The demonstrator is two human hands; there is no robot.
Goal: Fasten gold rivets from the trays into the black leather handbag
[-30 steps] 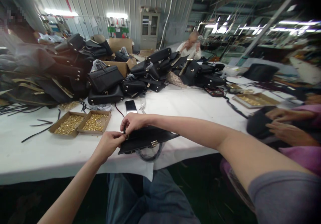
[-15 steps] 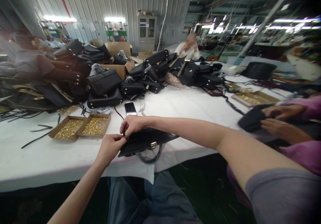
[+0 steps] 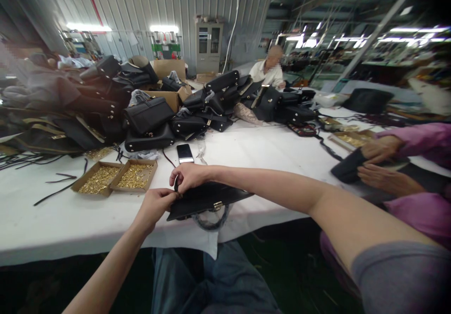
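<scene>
Head view: a black handbag [image 3: 207, 200] lies by the near edge of the white desk [image 3: 105, 225], its gold clasp [image 3: 218, 205] toward the wearer. The left hand [image 3: 155, 206] has thumb and fingertip pressed together at its left end, though what sits between them is too small to tell; the right hand [image 3: 190, 175] pinches a black strip [image 3: 176, 183], now plainer to see. Neither has left that spot, so work there seems unfinished. A co-worker's pink sleeve [image 3: 419, 140] reaches farther in.

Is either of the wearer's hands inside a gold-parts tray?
No, the left hand and right hand are both at the black bag, to the right of the cardboard trays.
</scene>
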